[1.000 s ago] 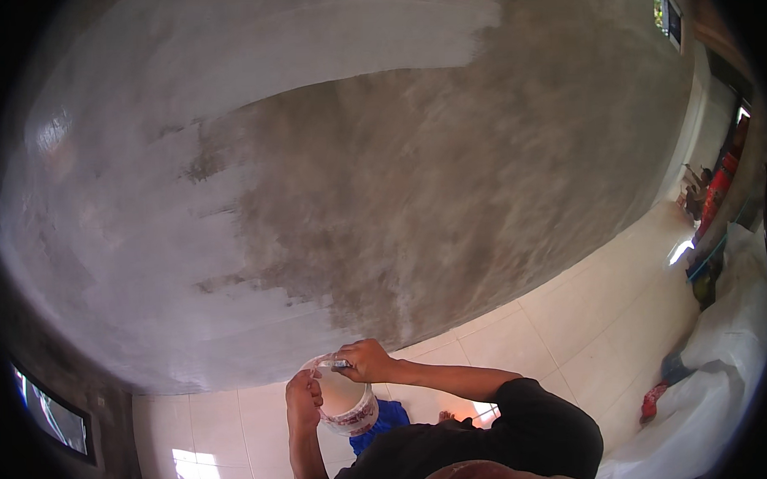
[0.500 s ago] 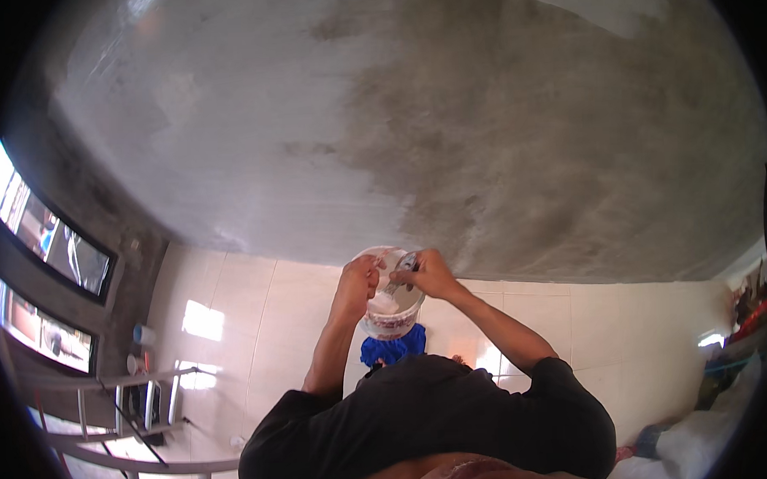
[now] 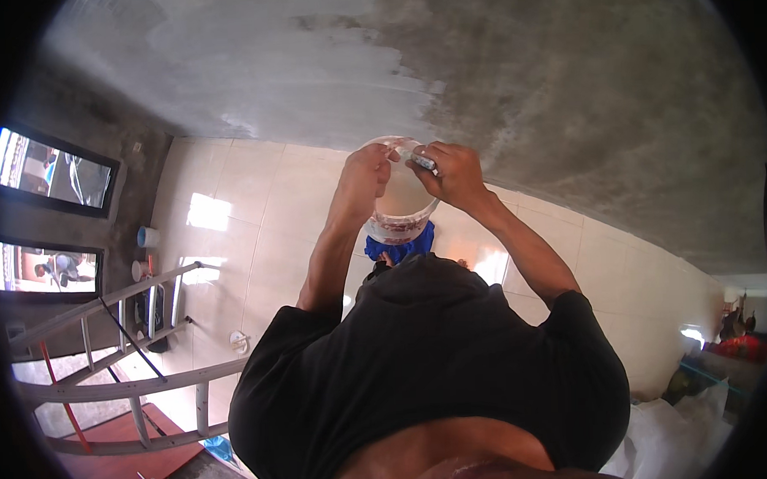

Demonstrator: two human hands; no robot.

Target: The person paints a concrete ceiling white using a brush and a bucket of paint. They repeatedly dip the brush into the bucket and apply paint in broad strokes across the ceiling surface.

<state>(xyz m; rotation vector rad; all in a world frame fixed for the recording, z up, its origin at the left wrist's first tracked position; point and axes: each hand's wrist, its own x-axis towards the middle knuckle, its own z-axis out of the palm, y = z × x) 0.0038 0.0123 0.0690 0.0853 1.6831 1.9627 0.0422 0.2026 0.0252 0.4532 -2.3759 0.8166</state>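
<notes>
A round white bucket (image 3: 400, 226) with reddish-brown smears sits in front of me, close to the wall, pale material inside. My right hand (image 3: 459, 176) is closed over the bucket's right side, around a small hand tool (image 3: 424, 161) with a grey and dark handle. The tool's pale end points up and left toward my other fingers; its exact kind is unclear. My left hand (image 3: 364, 179) has its fingers curled at the bucket's left rim, near the tool's end. What those fingers grip is hidden. Under the bucket shows blue cloth (image 3: 402, 244).
A grey wall (image 3: 547, 90) rises ahead, lighter on its left part. Pale floor tiles (image 3: 238, 181) lie below. At left are an aluminium ladder (image 3: 143, 383), two windows (image 3: 56, 171), and a small container (image 3: 148, 238). White plastic sheeting (image 3: 677, 432) lies at lower right.
The view has tilted, so the bucket and both hands appear higher. The tool's pale end has come up from inside the bucket toward my left fingers.
</notes>
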